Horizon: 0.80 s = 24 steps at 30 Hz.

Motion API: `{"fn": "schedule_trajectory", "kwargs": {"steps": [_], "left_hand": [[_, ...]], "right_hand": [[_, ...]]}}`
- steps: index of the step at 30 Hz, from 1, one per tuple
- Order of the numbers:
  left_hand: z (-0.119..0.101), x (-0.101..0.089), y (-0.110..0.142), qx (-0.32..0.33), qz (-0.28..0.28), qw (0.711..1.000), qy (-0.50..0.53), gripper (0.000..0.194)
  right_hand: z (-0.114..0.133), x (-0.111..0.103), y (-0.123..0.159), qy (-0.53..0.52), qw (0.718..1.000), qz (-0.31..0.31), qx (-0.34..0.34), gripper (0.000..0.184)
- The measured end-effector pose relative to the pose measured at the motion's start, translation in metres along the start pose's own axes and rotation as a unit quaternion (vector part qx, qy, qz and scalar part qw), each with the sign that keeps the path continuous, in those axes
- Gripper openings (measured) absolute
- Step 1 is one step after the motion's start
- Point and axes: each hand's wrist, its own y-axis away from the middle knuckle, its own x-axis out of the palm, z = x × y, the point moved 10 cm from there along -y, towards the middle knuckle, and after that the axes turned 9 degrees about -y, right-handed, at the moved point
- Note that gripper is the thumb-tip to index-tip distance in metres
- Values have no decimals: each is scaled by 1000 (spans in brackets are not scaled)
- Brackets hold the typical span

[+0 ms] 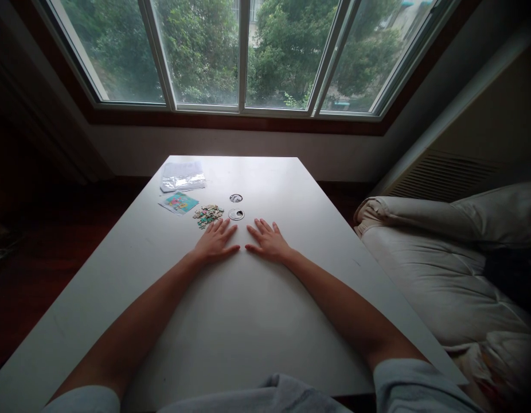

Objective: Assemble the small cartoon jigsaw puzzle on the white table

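Both hands lie palm down on a white table point(257, 321), fingers spread and holding nothing. My left hand point(216, 240) has its fingertips at the near edge of a heap of small jigsaw-like pieces point(209, 214), partly green and partly tan. My right hand point(268, 238) rests a little to the right, the two thumbs almost meeting. Just beyond the gap between the hands is a round metal-rimmed disc point(236, 214). Behind it sits a second round item point(235, 198) with a dark rim; I cannot make out what either is.
Left of the heap lies a colourful picture card point(179, 202), apparently in a clear sleeve. Behind it are clear plastic bags point(183, 176) near the table's far left corner. A cream padded sofa point(420, 275) stands along the right side. A window point(242, 57) is beyond the table.
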Motion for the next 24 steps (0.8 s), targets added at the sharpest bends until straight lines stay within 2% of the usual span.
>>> {"fn": "schedule_trajectory", "kwargs": {"steps": [7,12,24], "left_hand": [[-3,-1,3,17,6,1000,-2,84],[-3,-2,2,16,3,1000,-1,83],[-5,2,0,25,6,1000,-8,87]], "right_hand": [[3,-1,3,1,1000,-1,-4,86],[1,2,3,3,1000,-9,18,83],[3,2,3,5,1000,3,10,92]]}}
